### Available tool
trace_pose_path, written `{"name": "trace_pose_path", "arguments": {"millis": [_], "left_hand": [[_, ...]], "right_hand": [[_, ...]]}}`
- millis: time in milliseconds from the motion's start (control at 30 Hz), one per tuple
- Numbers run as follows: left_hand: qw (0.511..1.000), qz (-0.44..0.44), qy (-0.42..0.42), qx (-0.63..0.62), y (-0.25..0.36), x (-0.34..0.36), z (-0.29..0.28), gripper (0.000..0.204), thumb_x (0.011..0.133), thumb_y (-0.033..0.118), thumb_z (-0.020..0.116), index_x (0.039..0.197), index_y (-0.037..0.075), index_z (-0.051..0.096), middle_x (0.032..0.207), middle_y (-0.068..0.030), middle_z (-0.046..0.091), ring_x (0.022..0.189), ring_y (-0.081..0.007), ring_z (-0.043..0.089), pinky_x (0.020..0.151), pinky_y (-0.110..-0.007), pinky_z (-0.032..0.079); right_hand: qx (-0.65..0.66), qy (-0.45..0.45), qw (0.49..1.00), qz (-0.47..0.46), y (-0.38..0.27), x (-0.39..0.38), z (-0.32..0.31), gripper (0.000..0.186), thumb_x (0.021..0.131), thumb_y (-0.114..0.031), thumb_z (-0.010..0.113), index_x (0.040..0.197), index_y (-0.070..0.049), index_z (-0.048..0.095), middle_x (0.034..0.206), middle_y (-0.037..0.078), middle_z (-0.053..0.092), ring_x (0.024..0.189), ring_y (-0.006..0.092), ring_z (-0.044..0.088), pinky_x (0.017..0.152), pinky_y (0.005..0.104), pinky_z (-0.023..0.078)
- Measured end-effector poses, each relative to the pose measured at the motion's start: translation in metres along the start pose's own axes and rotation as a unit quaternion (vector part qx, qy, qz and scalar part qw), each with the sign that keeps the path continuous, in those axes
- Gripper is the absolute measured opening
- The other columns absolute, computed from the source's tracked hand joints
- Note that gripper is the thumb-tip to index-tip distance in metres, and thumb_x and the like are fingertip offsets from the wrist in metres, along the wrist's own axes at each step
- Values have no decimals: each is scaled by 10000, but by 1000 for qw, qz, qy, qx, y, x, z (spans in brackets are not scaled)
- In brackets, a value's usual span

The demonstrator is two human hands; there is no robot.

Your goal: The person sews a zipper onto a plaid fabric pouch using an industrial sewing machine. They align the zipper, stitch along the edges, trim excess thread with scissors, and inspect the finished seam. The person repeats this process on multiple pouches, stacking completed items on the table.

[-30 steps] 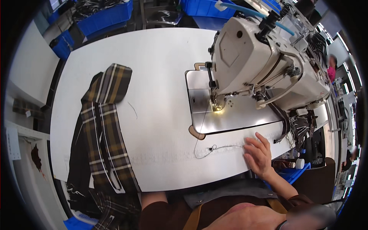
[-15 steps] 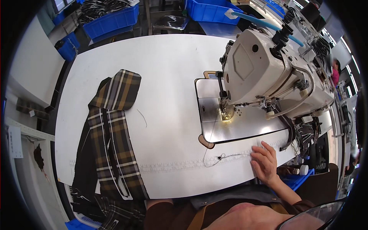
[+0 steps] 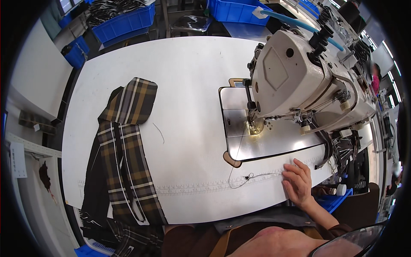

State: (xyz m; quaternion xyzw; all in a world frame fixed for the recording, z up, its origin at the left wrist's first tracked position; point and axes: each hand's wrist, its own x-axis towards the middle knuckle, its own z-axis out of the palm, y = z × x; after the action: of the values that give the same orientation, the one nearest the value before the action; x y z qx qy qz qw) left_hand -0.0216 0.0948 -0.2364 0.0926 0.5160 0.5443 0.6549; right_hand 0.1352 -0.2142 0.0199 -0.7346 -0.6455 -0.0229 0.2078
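Looking down in the head view, I see a fine grey sewing thread (image 3: 236, 187) lying loose on the broad white tabletop (image 3: 192, 124), in front of the cream-coloured metal sewing machine (image 3: 278, 77). It runs down from near the needle, across the polished steel bed plate (image 3: 274, 144), bends on the table, passes a small dark clump (image 3: 247, 177) and trails toward the person's right hand. I'd expect it to be nearly weightless, limp and easy to snag, so a fingertip pinch near the free end, clear of the clump, seems the best hold.

The right hand (image 3: 298, 184) is over the table's front edge, fingers loosely parted and slightly bent, with nothing visibly gripped; whether a fingertip touches the thread I can't tell. The left hand is out of sight, so I can't say how its fingers are set.

Well apart, on the left of the table, lies a black, brown and white plaid cloth piece (image 3: 144, 165), its lower end reaching the front edge. It looks soft and floppy, probably light; taking it flat by the wide folded top should keep it from creasing.
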Motion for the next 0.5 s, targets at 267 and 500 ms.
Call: {"name": "trace_pose_path", "arguments": {"millis": [267, 500], "left_hand": [[999, -7, -5, -41, 1, -4, 0, 263, 865, 139, 524, 1076, -13, 559, 979, -113, 628, 829, -169, 614, 748, -279, 489], [994, -17, -25, -106, 8, -62, -28, 262, 868, 142, 519, 1076, -13, 557, 986, -114, 627, 837, -171, 614, 751, -280, 490]], "right_hand": [[4, 5, 1000, -1, -1, -1, -1, 292, 671, -55, 659, 960, -53, 611, 1078, 98, 587, 1086, 335, 474, 886, 406, 374], [20, 25, 999, 3, -4, -2, -3, 283, 683, -59, 660, 961, -49, 608, 1086, 97, 580, 1096, 331, 467, 894, 404, 371]]}}
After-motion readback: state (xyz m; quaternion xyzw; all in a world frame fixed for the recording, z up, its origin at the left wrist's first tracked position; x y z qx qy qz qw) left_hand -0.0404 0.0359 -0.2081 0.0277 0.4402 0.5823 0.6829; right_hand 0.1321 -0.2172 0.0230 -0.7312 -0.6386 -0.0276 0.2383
